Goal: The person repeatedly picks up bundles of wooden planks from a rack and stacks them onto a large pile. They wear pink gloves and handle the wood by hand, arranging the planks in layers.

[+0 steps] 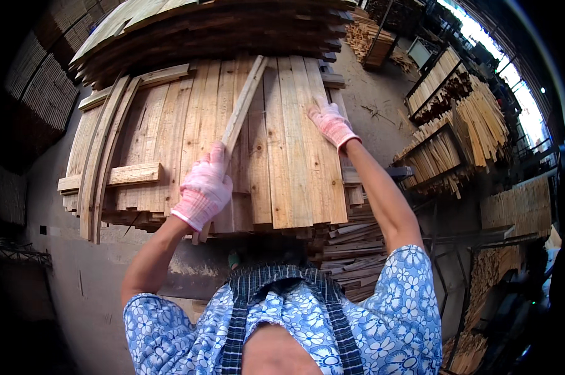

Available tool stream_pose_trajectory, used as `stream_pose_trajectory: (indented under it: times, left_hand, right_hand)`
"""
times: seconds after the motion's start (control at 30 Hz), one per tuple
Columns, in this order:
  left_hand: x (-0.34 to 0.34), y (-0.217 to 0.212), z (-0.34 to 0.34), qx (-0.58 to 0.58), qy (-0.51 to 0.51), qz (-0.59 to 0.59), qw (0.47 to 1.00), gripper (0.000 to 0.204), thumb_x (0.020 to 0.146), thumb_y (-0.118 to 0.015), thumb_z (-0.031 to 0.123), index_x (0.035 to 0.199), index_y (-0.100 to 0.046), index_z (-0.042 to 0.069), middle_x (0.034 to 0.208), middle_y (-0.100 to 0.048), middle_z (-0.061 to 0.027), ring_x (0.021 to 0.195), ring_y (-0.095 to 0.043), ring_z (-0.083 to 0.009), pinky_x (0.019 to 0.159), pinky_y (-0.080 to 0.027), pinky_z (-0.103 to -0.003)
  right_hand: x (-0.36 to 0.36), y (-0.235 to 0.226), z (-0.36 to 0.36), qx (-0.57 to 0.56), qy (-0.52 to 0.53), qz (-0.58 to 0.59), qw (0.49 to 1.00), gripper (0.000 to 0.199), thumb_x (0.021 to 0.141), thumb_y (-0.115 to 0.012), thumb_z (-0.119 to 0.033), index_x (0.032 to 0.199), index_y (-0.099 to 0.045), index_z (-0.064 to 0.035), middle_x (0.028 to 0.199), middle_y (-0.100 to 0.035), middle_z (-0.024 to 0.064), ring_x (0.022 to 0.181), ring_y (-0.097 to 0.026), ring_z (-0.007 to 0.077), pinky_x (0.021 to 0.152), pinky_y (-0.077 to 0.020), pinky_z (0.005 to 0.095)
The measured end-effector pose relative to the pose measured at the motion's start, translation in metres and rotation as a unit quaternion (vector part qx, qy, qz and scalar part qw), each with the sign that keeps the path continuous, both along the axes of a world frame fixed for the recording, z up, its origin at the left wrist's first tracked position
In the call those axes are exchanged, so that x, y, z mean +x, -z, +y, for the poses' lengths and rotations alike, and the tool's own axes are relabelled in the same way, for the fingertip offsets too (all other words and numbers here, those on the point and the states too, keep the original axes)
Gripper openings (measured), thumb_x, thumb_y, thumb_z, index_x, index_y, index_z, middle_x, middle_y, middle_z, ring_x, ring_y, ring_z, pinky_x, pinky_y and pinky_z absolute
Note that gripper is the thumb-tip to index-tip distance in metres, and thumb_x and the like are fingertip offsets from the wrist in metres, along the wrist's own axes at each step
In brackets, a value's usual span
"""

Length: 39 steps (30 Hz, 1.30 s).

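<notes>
My left hand (204,189), in a pink-and-white knit glove, is closed around a narrow wooden strip (245,103). The strip slants across a layer of planks (282,150) laid side by side on a stack. Its far end points away from me, and a bit of its near end shows below the hand. My right hand (333,125), gloved the same way, rests on the planks near their right edge. Its fingers are stretched out, with nothing seen in them.
Two long strips (107,150) lie across two short crosspieces (132,175) at the stack's left. A taller stack of boards (213,40) stands behind. Scrap slats (354,250) are piled below right, and racks of wood strips (438,153) stand farther right across the concrete floor (373,103).
</notes>
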State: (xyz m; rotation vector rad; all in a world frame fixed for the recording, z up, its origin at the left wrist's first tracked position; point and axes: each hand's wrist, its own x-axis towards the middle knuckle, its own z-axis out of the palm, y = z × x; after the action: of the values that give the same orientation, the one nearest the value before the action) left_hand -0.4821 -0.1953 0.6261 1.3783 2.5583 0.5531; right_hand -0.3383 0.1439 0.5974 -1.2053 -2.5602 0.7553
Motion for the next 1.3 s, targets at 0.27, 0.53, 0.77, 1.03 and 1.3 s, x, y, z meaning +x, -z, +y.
stream_pose_trajectory:
  times: [0.27, 0.53, 0.77, 1.03, 1.3]
  left_hand:
    - [0.09, -0.057, 0.083, 0.14, 0.023, -0.414, 0.899, 0.076, 0.09, -0.061, 0.013, 0.155, -0.022, 0.005, 0.119, -0.058, -0.0234, 0.096, -0.064, -0.0296, 0.081, -0.061, -0.042]
    - [0.146, -0.039, 0.086, 0.097, 0.211, -0.051, 0.971, 0.078, 0.09, -0.07, 0.046, 0.149, -0.041, 0.004, 0.141, -0.047, -0.0287, 0.132, -0.047, -0.0453, 0.109, -0.042, -0.052]
    - [0.124, 0.028, 0.02, 0.113, 0.256, 0.201, 0.939, 0.074, 0.078, -0.072, 0.059, 0.136, -0.056, 0.017, 0.135, -0.05, -0.0231, 0.125, -0.051, -0.044, 0.107, -0.038, -0.061]
    - [0.106, 0.046, 0.049, 0.204, 0.226, 0.175, 0.936, 0.059, 0.088, -0.064, 0.051, 0.135, -0.053, 0.016, 0.134, -0.054, -0.0219, 0.127, -0.054, -0.0415, 0.107, -0.04, -0.062]
    - [0.024, 0.001, -0.03, 0.234, 0.114, 0.21, 0.943, 0.052, 0.093, -0.06, 0.038, 0.141, -0.054, 0.017, 0.138, -0.056, -0.0216, 0.133, -0.052, -0.0407, 0.111, -0.04, -0.056]
  right_hand:
    - [0.035, -0.072, -0.024, -0.424, -0.026, 0.297, 0.855, 0.081, 0.097, -0.064, -0.051, 0.159, -0.031, -0.0104, 0.139, -0.056, 0.0192, 0.121, -0.057, 0.029, 0.098, -0.05, 0.0397]
    - [0.073, -0.009, 0.063, -0.216, 0.025, 0.202, 0.955, 0.09, 0.093, -0.07, -0.045, 0.162, -0.023, -0.0123, 0.149, -0.051, 0.021, 0.136, -0.05, 0.0326, 0.11, -0.0402, 0.0386]
    - [0.023, -0.008, 0.037, -0.178, 0.016, 0.156, 0.971, 0.074, 0.105, -0.046, -0.055, 0.163, -0.021, -0.0169, 0.15, -0.051, 0.0226, 0.139, -0.048, 0.0372, 0.112, -0.0363, 0.0405]
    - [0.006, 0.036, 0.099, -0.079, 0.025, 0.18, 0.98, 0.072, 0.105, -0.05, -0.043, 0.163, -0.021, -0.013, 0.161, -0.035, 0.0249, 0.144, -0.043, 0.0374, 0.115, -0.0372, 0.0415]
    - [-0.058, -0.034, 0.024, 0.384, -0.147, 0.052, 0.91, 0.056, 0.096, -0.059, -0.021, 0.15, -0.044, -0.0155, 0.123, -0.059, 0.0227, 0.106, -0.062, 0.0406, 0.091, -0.0509, 0.048]
